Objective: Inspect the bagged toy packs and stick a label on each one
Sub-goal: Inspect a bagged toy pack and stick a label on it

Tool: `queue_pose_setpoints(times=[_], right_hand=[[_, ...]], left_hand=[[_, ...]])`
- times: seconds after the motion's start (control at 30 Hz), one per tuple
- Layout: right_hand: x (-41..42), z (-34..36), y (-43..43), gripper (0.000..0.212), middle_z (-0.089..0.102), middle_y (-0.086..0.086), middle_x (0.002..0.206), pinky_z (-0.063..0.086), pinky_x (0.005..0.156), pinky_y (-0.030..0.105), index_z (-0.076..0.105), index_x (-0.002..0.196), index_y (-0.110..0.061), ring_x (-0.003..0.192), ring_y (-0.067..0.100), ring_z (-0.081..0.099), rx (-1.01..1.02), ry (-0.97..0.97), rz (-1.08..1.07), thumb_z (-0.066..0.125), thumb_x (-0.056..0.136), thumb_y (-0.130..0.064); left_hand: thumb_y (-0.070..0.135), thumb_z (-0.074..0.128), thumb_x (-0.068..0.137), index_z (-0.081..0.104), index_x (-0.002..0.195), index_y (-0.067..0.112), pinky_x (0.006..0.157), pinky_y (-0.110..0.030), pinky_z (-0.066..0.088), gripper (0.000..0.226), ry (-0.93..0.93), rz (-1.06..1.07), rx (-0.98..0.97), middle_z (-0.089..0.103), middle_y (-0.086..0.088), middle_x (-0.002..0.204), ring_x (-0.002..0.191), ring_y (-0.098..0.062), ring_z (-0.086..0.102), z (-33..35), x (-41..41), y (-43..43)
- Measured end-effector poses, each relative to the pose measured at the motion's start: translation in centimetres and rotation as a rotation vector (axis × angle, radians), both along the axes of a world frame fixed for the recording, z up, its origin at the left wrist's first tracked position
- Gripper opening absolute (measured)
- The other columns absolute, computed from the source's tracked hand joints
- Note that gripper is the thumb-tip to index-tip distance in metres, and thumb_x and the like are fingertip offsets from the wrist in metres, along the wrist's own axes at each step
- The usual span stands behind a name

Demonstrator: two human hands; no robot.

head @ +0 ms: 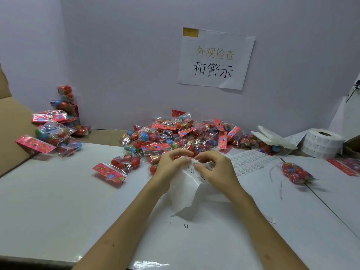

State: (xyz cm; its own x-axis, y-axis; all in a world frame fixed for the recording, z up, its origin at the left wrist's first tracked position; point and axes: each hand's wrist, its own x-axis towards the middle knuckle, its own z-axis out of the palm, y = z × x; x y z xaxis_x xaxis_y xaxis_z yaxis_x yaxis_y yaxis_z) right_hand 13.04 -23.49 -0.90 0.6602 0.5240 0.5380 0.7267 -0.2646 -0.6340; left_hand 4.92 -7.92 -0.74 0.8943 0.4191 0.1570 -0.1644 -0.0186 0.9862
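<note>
Our left hand (169, 164) and right hand (217, 169) both pinch the flimsy label strip (185, 190) over the surface (58, 193); we judge the toy packs (175, 133) heaped just behind light, slippery, best gripped at their card headers (108, 173).

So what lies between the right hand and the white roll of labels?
In the head view, a flat strip of printed white labels lies between the right hand and the white label roll.

Packing-inspection station: wall sign (215, 59), toy pack pile (175, 133), label roll (321, 143).
</note>
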Motion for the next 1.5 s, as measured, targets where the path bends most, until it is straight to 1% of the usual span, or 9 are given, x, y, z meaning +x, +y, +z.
queue_pose_setpoints(times=[0.1,0.23,0.47,0.6,0.77,0.93,1.23,1.37,1.5], right_hand=[[0.1,-0.2,0.1,0.018,0.068,-0.022,0.09,0.05,0.075,0.011,0.078,0.1,-0.023,0.09,-0.003,0.065,-0.008,-0.03,-0.022,0.081,0.083,-0.019],[0.2,-0.2,-0.1,0.017,0.071,-0.022,0.09,0.045,0.077,0.004,0.077,0.097,-0.026,0.091,-0.005,0.065,0.006,-0.059,-0.041,0.084,0.081,-0.022],[0.3,-0.4,0.1,0.02,0.071,-0.019,0.092,0.049,0.077,0.008,0.076,0.101,-0.027,0.091,-0.004,0.066,0.02,0.005,-0.035,0.082,0.082,-0.021],[0.5,-0.4,0.0,0.015,0.071,-0.019,0.088,0.054,0.079,0.018,0.077,0.095,-0.026,0.088,0.0,0.067,-0.006,-0.003,-0.054,0.083,0.082,-0.025],[0.4,-0.3,-0.1,0.018,0.071,-0.024,0.086,0.051,0.079,0.013,0.074,0.089,-0.034,0.088,-0.003,0.066,0.01,-0.01,-0.058,0.085,0.079,-0.025],[0.1,-0.2,-0.1,0.021,0.07,-0.027,0.088,0.05,0.077,0.011,0.073,0.087,-0.038,0.088,-0.002,0.066,0.035,-0.042,-0.056,0.085,0.079,-0.023],[0.0,-0.2,0.1,0.015,0.07,-0.022,0.089,0.048,0.079,0.01,0.076,0.085,-0.03,0.091,-0.002,0.066,0.046,-0.049,-0.025,0.082,0.081,-0.017],[-0.5,0.0,0.1,0.019,0.068,-0.019,0.093,0.045,0.08,0.008,0.074,0.089,-0.025,0.096,0.001,0.063,0.005,-0.087,0.021,0.074,0.081,-0.008],[-1.2,0.5,-0.1,0.023,0.067,-0.015,0.091,0.044,0.078,0.006,0.074,0.084,-0.02,0.094,0.001,0.062,0.028,-0.074,0.057,0.062,0.072,-0.004]], left_hand=[[0.008,0.072,0.087,0.08,0.08,0.032,0.068,-0.02,0.055,0.026,0.006,-0.007,-0.003,0.076,0.01,0.088,0.089,-0.014,0.071,0.1,-0.1,0.0],[0.011,0.074,0.087,0.08,0.077,0.034,0.076,-0.025,0.05,0.027,0.021,0.007,-0.009,0.075,0.013,0.087,0.099,-0.017,0.068,0.1,0.0,-0.1],[0.006,0.069,0.091,0.08,0.081,0.03,0.078,-0.018,0.047,0.028,-0.038,-0.019,0.038,0.076,0.013,0.092,0.1,-0.006,0.066,0.0,0.0,0.0],[-0.001,0.066,0.092,0.079,0.087,0.024,0.071,-0.01,0.052,0.028,-0.05,-0.038,0.069,0.075,0.013,0.09,0.091,0.004,0.067,-0.1,0.1,-0.3],[-0.001,0.067,0.092,0.079,0.08,0.032,0.077,-0.017,0.051,0.037,-0.024,-0.026,0.069,0.075,0.015,0.091,0.097,-0.004,0.067,-0.1,0.0,-0.4],[0.0,0.067,0.092,0.079,0.079,0.033,0.081,-0.027,0.048,0.037,-0.011,-0.001,0.045,0.073,0.005,0.101,0.106,-0.018,0.063,0.0,0.0,-0.4],[0.001,0.067,0.089,0.078,0.091,0.022,0.072,-0.021,0.046,0.023,0.031,0.003,0.004,0.072,0.001,0.099,0.092,-0.016,0.062,0.2,-0.2,-0.3],[-0.001,0.065,0.089,0.077,0.094,0.017,0.064,-0.013,0.045,0.022,0.05,0.036,0.045,0.071,0.002,0.093,0.084,-0.011,0.061,0.0,-0.1,-0.1],[-0.001,0.064,0.089,0.077,0.095,0.014,0.073,-0.023,0.045,0.02,0.083,0.08,0.094,0.072,-0.002,0.098,0.087,-0.012,0.061,-0.4,0.1,0.1]])
